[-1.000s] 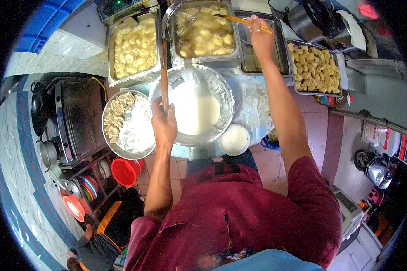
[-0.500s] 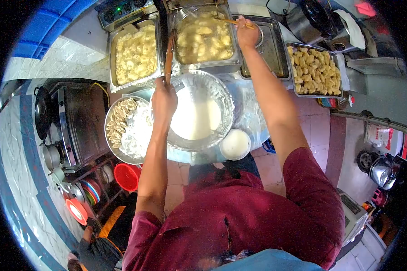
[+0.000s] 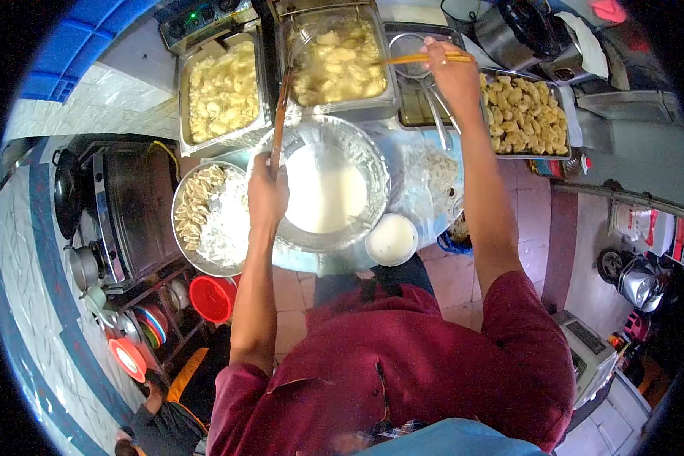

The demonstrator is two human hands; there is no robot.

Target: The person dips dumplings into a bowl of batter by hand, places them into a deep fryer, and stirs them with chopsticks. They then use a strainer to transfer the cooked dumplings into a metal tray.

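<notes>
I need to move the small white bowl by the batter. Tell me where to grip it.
Grip the small white bowl by its rim on the near, body side, fingers coming from above. It stands upright and filled, with the batter bowl crowding its far side.

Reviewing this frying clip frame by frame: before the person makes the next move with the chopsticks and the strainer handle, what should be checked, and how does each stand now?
1. Left hand grips the wooden handle: ok, fingers closed round it.
2. Right hand holds the chopsticks: ok, tips point toward the fryer basket.
3. Chopsticks carry a piece: cannot tell, the tips look bare but are small.
4. Pieces in the fryer basket are done: cannot tell, they look pale yellow.
5. Tray of fried pieces has room: not ok, it looks nearly full.
6. Batter bowl clear of the left hand: not ok, the hand hangs over its rim.
</notes>
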